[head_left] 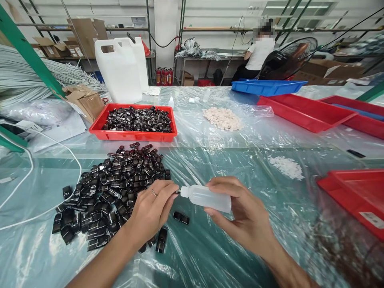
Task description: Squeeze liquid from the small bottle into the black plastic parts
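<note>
My right hand [243, 212] is wrapped round a translucent white squeeze bottle [207, 197], tilted on its side with its nozzle pointing left. The nozzle meets the fingertips of my left hand [157, 202], which are pinched together. A small dark bit shows at those fingertips; most of what they hold is hidden. Under and beside my left hand spreads a heap of small black plastic parts [102, 192]. One loose black part [181, 218] lies below the bottle, and another black part [161, 240] sits nearer to me.
Behind the heap stands a red tray [135, 137] full of black parts, with white jugs [120, 72] beyond. Beige pieces [223, 119] and white pieces [286, 167] lie in piles. Red trays [309, 114] and a blue tray [267, 87] are at right. A person [258, 54] sits far back.
</note>
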Available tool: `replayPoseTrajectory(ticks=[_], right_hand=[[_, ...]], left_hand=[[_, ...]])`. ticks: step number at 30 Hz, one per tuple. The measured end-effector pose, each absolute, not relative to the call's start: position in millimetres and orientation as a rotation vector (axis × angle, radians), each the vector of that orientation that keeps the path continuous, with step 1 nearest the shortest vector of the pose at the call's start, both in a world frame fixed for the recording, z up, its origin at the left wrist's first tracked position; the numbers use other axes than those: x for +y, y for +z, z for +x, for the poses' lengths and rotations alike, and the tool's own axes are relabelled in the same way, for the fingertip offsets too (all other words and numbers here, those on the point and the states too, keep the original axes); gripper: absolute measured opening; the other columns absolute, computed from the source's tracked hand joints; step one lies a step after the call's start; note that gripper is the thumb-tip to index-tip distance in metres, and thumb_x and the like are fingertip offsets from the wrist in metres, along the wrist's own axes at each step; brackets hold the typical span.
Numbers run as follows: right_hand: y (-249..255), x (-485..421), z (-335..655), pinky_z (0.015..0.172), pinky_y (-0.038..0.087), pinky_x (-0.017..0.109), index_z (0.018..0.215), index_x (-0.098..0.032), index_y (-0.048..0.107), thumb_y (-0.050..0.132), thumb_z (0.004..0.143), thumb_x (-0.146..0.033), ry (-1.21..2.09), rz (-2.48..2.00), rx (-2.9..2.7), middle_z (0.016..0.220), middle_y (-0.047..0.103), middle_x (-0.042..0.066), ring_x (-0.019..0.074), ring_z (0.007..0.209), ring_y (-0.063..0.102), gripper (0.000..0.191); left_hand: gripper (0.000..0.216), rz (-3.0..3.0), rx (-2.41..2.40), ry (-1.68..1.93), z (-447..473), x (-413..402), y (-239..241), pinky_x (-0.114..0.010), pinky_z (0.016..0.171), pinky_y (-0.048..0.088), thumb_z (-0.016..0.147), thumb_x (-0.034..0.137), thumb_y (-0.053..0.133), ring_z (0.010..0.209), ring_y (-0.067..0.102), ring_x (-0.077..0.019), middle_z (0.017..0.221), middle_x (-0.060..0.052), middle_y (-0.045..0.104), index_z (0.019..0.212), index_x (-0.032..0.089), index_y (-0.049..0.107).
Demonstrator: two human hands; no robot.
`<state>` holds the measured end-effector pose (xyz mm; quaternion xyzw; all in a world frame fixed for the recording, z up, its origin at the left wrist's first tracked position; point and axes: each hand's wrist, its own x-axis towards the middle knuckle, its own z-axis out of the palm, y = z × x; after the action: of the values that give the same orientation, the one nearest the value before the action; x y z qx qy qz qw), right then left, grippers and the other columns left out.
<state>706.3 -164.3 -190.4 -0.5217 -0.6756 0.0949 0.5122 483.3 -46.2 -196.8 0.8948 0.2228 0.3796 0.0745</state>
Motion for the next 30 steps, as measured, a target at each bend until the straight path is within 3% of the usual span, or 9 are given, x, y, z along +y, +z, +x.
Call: replayPoseTrajectory(ticks=[6,17,24,30], right_hand=[[-190,-163,710,0.08,0.068,0.034,0.132,-0.035,0.07,0.082,0.096,-0.021,0.175,-1.189,-1.641,0.117,0.077,0.007,0.0239,0.103,0.078,0.041],[-189,-164,714,0.076,0.069,0.038,0.134,-0.037,0.073,0.082,0.093,-0.018,0.205,-1.173,-1.639,0.113,0.08,0.006,0.0262,0.099,0.08,0.046],[-191,-166,707,0.071,0.07,0.04,0.143,-0.036,0.07,0.081,0.09,-0.014,0.002,-1.157,-1.662,0.115,0.077,0.011,0.0291,0.1,0.079,0.059],[-191,-166,702,0.069,0.07,0.042,0.144,-0.027,0.067,0.08,0.087,-0.008,-0.159,-1.128,-1.742,0.111,0.074,0.015,0.03,0.096,0.076,0.061]], left_hand=[[0.015,2.699,0.642,1.131,484,-48,-192,-0.023,0.073,0.058,0.105,0.025,0.044,0.09,0.07,-0.0132,0.104,-0.002,0.069,0.116,0.024,0.054],[0.017,2.77,0.577,1.125,482,-50,-188,-0.025,0.076,0.059,0.103,0.018,0.046,0.097,0.068,-0.0137,0.107,-0.003,0.068,0.118,0.022,0.053],[0.017,2.775,0.593,1.117,482,-50,-190,-0.025,0.074,0.06,0.103,0.02,0.046,0.094,0.068,-0.014,0.105,-0.003,0.068,0.119,0.023,0.052],[0.016,2.752,0.589,1.118,482,-49,-192,-0.027,0.077,0.061,0.103,0.02,0.047,0.094,0.068,-0.014,0.104,-0.002,0.068,0.117,0.023,0.054]])
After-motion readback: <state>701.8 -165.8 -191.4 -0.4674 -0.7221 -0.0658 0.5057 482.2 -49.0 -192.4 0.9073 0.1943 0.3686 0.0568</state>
